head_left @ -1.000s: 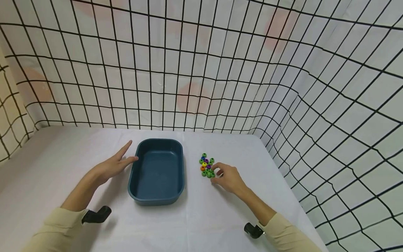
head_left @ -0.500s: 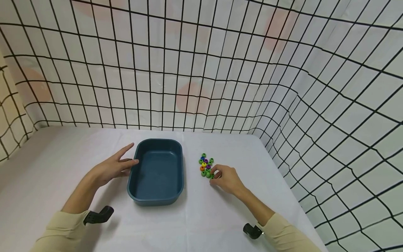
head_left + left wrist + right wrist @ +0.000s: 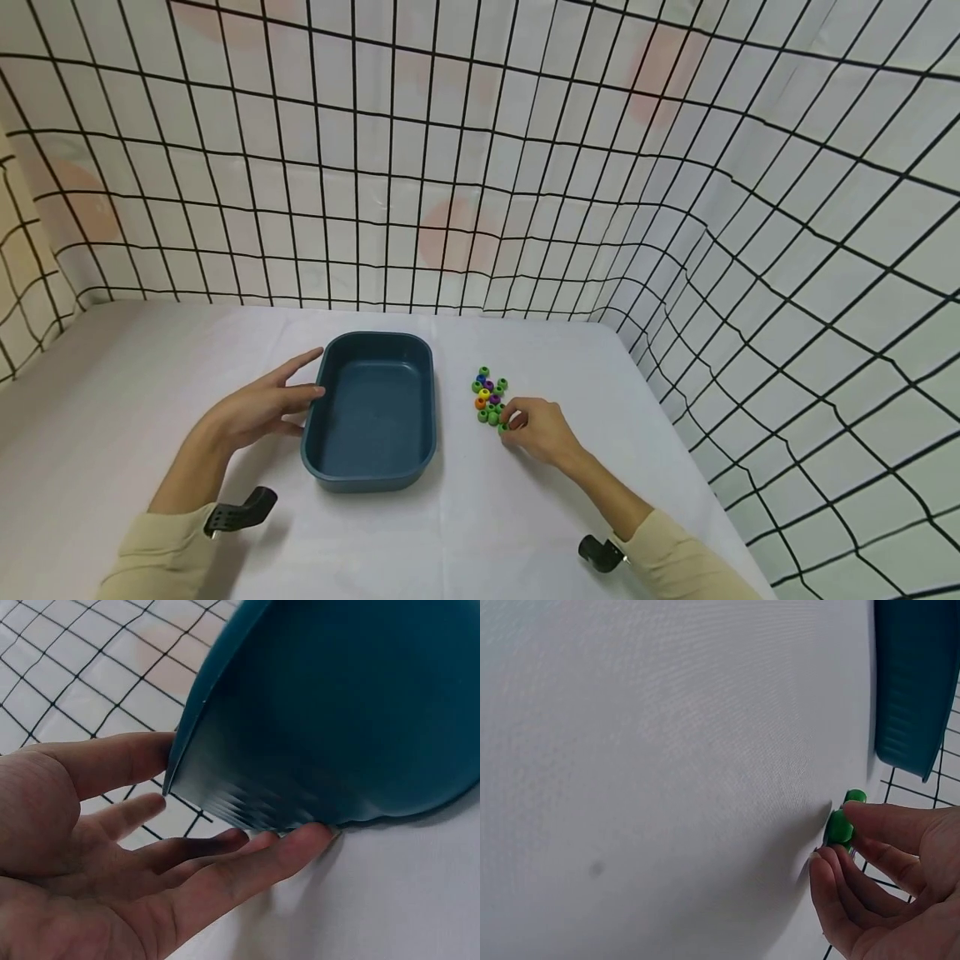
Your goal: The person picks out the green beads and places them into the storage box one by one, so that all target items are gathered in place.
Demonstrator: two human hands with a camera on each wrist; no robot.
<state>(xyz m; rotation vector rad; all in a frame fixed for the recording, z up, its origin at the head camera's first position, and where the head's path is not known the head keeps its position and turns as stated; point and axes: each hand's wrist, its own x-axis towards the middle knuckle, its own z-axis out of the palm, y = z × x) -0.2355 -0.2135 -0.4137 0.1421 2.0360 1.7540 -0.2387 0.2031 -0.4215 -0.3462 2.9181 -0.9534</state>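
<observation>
Beside the blue tray (image 3: 305,433), my left hand (image 3: 253,410) has its thumb at the left rim. In the left wrist view the thumb of that hand (image 3: 150,862) touches the edge of the tray (image 3: 337,712), while its loosely extended fingers lie along the outer wall. Several small beads, green, purple, blue, orange and yellow (image 3: 484,394), lie grouped right of the tray. At their near right side, my right hand (image 3: 543,429) pinches a green bead (image 3: 503,428) with curled fingers. The right wrist view shows the thumb of this hand (image 3: 892,885) against the green bead (image 3: 840,826).
A white cloth (image 3: 360,550) covers the table. Black netting (image 3: 360,179) stands before a white backdrop along the back and right sides. Small black devices are fixed at the left cuff (image 3: 243,510) and right cuff (image 3: 600,553).
My right fingers have closed in on a green bead, which has shifted slightly toward the near side of the group. My left hand has moved slightly down along the tray's left rim.
</observation>
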